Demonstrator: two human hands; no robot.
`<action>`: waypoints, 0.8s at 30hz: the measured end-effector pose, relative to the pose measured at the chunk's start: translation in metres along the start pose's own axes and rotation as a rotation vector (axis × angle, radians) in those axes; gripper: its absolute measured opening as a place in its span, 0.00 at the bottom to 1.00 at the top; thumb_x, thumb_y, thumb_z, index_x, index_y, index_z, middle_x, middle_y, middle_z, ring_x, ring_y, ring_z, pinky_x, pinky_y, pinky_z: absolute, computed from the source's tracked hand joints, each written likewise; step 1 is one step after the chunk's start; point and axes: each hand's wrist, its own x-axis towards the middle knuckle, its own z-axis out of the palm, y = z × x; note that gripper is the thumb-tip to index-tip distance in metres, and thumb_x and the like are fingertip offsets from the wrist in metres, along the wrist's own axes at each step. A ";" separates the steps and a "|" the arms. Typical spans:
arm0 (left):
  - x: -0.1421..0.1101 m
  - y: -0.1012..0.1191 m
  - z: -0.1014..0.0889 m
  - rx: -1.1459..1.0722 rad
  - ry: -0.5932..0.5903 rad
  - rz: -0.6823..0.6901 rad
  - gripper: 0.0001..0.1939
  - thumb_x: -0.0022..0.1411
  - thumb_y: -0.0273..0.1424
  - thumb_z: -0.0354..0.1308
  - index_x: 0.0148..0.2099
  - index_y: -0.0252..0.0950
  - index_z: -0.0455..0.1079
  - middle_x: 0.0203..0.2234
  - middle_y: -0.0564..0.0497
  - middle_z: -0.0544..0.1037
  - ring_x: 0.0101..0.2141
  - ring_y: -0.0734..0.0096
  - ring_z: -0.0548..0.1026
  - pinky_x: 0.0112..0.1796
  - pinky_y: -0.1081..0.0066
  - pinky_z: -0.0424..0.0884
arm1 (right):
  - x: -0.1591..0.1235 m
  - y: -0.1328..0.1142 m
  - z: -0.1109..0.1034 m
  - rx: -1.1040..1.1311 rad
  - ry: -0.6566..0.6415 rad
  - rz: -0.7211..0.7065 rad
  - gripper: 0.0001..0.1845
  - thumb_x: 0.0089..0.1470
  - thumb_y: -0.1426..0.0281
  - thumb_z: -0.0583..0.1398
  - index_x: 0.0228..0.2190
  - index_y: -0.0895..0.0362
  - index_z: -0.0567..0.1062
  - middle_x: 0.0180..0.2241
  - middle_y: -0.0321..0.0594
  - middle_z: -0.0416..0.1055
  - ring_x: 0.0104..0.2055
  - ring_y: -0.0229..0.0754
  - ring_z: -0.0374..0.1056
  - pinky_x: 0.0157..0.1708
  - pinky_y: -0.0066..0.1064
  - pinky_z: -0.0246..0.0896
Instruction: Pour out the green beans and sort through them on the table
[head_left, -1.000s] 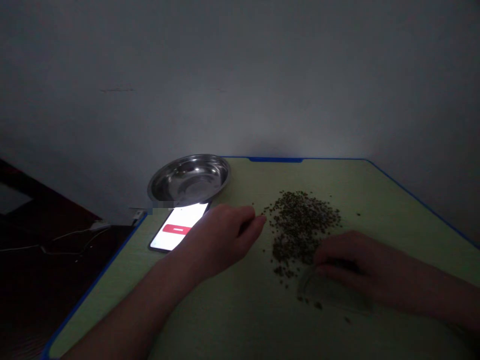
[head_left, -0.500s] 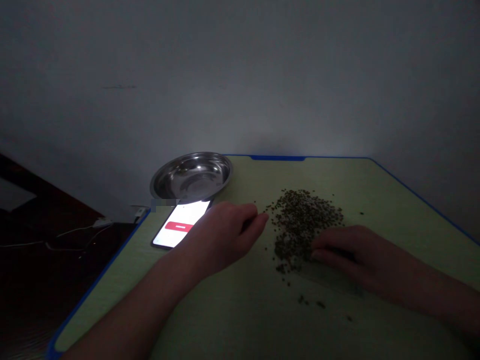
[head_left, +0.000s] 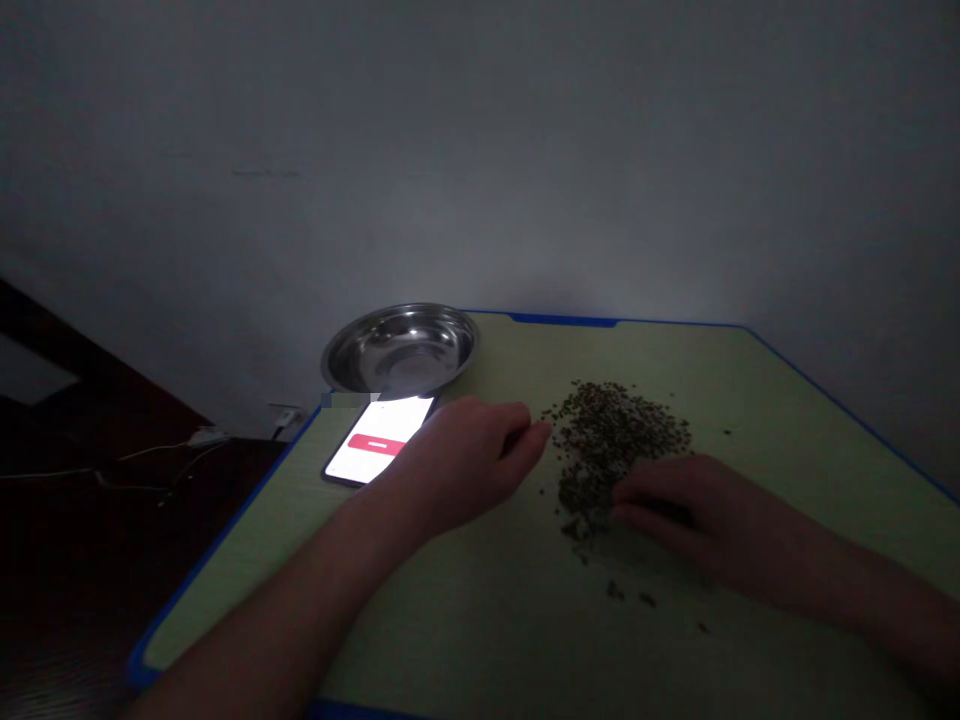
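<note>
A loose pile of small dark grains mixed with paler bits (head_left: 626, 425) lies on the green tabletop (head_left: 517, 360). My left hand (head_left: 484, 450) hovers at the pile's left side, thumb and fingers closed in a pinch; whatever is between them, if anything, is too small to see. My right hand (head_left: 675, 505) reaches the pile's near right edge, fingertips pinched together at the grains. What these fingers hold is hidden in the dim light. A few darker clumps (head_left: 615, 590) lie scattered in front of the pile.
A shiny steel basin (head_left: 409, 350) stands at the table's far left. In front of it, a phone (head_left: 379, 440) with a lit screen lies partly behind my left wrist. Blue edging (head_left: 562, 320) borders the table, against a grey wall (head_left: 525, 150). White cables (head_left: 150, 455) trail on the floor at left.
The view has shifted slightly, carrying the basin and phone to the right. My right hand has moved a little left, further into the grains. My left hand keeps its pinch beside the pile.
</note>
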 end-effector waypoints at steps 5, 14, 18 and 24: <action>-0.002 -0.001 0.001 -0.005 0.000 0.009 0.22 0.66 0.41 0.44 0.23 0.36 0.58 0.14 0.57 0.58 0.17 0.79 0.55 0.22 0.70 0.44 | 0.004 -0.004 -0.004 -0.064 -0.013 -0.003 0.14 0.60 0.62 0.53 0.28 0.53 0.75 0.25 0.33 0.73 0.27 0.36 0.66 0.27 0.29 0.54; -0.001 0.000 0.001 0.004 -0.019 0.031 0.21 0.66 0.40 0.44 0.23 0.36 0.60 0.15 0.56 0.62 0.18 0.78 0.57 0.23 0.69 0.44 | 0.013 -0.011 -0.007 -0.173 -0.029 -0.012 0.14 0.59 0.63 0.54 0.27 0.54 0.74 0.26 0.35 0.73 0.27 0.37 0.66 0.27 0.29 0.54; -0.001 -0.001 0.001 -0.001 -0.013 0.028 0.21 0.67 0.40 0.44 0.23 0.36 0.61 0.15 0.56 0.62 0.18 0.77 0.57 0.23 0.70 0.45 | 0.016 -0.016 -0.009 -0.202 -0.039 -0.041 0.14 0.59 0.64 0.54 0.26 0.55 0.74 0.26 0.36 0.74 0.28 0.38 0.67 0.27 0.30 0.54; -0.001 0.001 -0.002 -0.017 -0.047 0.023 0.22 0.66 0.40 0.44 0.23 0.35 0.60 0.15 0.55 0.62 0.18 0.78 0.56 0.23 0.69 0.44 | 0.015 -0.014 -0.010 -0.209 -0.041 -0.017 0.13 0.59 0.64 0.54 0.28 0.54 0.76 0.27 0.37 0.75 0.28 0.39 0.68 0.27 0.30 0.54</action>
